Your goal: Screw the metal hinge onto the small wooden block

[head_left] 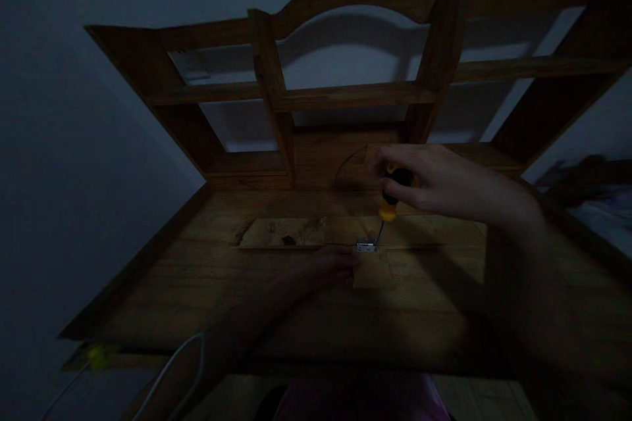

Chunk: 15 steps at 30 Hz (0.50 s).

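Observation:
My right hand [419, 174] is closed around the yellow and black handle of a screwdriver [388, 210], which tilts a little. The screwdriver's tip meets the right side of a small silver hinge [366, 246]. That hinge lies at the far edge of a small square piece of wood [371, 272] on the desk. From the left, my left hand [340, 262] reaches in, its fingers pressed against the wood piece and the hinge's left end. Whether they pinch the wood or only steady it is hard to see in the dim light.
A longer wood board [284, 232] with a dark hole lies left of the hinge on the wooden desk [197, 296]. Behind stands a wooden shelf frame [350, 100] against the wall. A thin white cable [170, 360] runs by my left forearm, near a yellow object [97, 356].

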Tool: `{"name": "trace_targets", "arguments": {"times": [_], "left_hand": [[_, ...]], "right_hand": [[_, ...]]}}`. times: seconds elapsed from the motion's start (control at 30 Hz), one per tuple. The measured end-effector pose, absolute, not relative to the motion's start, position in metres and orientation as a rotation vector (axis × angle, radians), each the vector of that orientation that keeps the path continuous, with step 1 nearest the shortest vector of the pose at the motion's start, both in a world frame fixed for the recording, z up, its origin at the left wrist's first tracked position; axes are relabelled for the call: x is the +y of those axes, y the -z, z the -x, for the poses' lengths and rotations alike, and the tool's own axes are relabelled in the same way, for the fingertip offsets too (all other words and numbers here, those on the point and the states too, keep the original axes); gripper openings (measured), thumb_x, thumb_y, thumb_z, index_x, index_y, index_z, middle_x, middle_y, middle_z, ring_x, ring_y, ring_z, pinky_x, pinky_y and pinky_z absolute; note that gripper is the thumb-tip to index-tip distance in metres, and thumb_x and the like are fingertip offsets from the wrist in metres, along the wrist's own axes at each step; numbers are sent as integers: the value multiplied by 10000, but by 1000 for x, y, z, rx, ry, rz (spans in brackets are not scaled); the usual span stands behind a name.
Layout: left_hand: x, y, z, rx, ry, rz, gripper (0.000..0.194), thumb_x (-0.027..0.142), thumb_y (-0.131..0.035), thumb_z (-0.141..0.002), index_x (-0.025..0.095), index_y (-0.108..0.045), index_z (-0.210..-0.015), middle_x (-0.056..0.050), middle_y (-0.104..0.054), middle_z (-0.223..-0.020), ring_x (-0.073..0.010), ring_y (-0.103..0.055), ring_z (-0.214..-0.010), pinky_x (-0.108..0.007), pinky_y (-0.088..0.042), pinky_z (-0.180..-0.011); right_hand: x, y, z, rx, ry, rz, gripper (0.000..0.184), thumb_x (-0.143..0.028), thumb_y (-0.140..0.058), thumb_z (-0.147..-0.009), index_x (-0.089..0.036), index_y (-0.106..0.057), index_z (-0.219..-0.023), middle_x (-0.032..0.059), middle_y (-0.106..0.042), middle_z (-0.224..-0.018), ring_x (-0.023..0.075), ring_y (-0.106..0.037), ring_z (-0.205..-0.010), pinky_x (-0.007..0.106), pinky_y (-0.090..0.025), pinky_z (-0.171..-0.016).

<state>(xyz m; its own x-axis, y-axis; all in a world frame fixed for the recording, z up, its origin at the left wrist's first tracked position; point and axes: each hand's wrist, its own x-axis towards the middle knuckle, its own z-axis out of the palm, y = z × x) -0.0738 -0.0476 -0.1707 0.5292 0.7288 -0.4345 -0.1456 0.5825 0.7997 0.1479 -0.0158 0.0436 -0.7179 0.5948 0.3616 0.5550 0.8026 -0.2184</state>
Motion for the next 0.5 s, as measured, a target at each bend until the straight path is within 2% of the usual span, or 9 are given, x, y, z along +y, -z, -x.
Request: {"name": "trace_targets", "arguments": {"times": [0.13, 0.27, 0.37, 0.43, 0.5], "left_hand": [[-48, 170, 73, 857, -594, -780, 325, 306, -877, -728, 77, -736, -910, -70, -688, -845, -114, -615, -674, -244, -466, -628], [-48, 167, 72, 846, -585, -773, 309, 298, -871, -735, 90, -736, -919, -72, -691, -866, -115, -623, -701, -234, -473, -644], [-47, 169, 73, 852, -577, -785, 350, 324, -882, -721, 76, -738, -921, -68, -680, -844, -101, -601, -656, -224, -455, -603], [-46, 172, 73, 844, -577, -788, 387, 339, -897, -701, 70, -739, -930, -75, -685, -864, -107, -611, -674, -224, -460, -607], [-45, 174, 74, 848, -576, -790, 402, 341, -903, -694, 71, -740, -944, -84, -693, -889, -119, -625, -707, -232, -475, -635]], "right_hand": [[-16, -43, -146, -2556, -114, 938, 229, -384, -506, -981, -227, -656, -1052, 33, -736, -1034, 214, -682, -912, 309, -444, -791], [-18, -44, -144, -2514, 99, 1213, 336, -542, -547, -933, -220, -642, -938, 49, -695, -797, 232, -639, -719, 315, -367, -630], [-18, -45, -146, -2539, 43, 1163, 214, -408, -582, -896, -232, -629, -1007, 41, -721, -939, 240, -654, -816, 313, -384, -671], [-19, -47, -148, -2562, -64, 1074, 228, -298, -588, -860, -242, -614, -1079, 24, -722, -1040, 227, -657, -873, 302, -404, -701], [-19, -48, -150, -2588, -143, 1038, 239, -264, -579, -858, -241, -600, -1094, 14, -718, -1000, 204, -652, -822, 291, -407, -686]]}}
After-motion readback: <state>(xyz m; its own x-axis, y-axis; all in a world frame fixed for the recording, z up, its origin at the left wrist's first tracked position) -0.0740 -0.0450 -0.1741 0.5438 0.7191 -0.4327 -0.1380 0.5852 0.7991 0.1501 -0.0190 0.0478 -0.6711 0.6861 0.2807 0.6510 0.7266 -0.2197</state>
